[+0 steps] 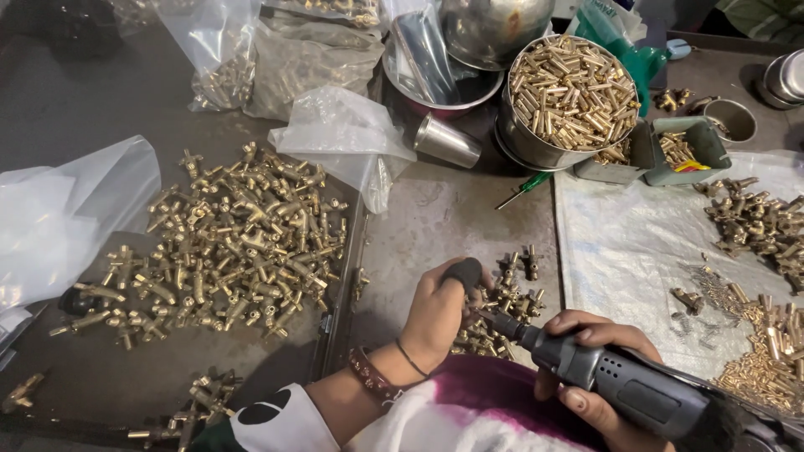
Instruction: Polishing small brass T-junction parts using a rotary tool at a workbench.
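Observation:
My left hand [431,314], with a black cap [463,272] on the thumb and bracelets at the wrist, is curled over the near edge of a small pile of brass fittings [517,289] and appears to grip one, mostly hidden by the fingers. My right hand [590,333] holds a grey power screwdriver [636,389]. Its black tip [498,322] points left into my left hand.
A big heap of brass fittings [243,243] lies on the dark tray at left. A steel bowl [523,144] of brass pins stands at the back. More fittings [754,222] and small parts [766,351] lie on a white woven sheet [636,243]. Plastic bags [59,218], a steel cup [446,141] and a green-handled screwdriver [523,190] lie around.

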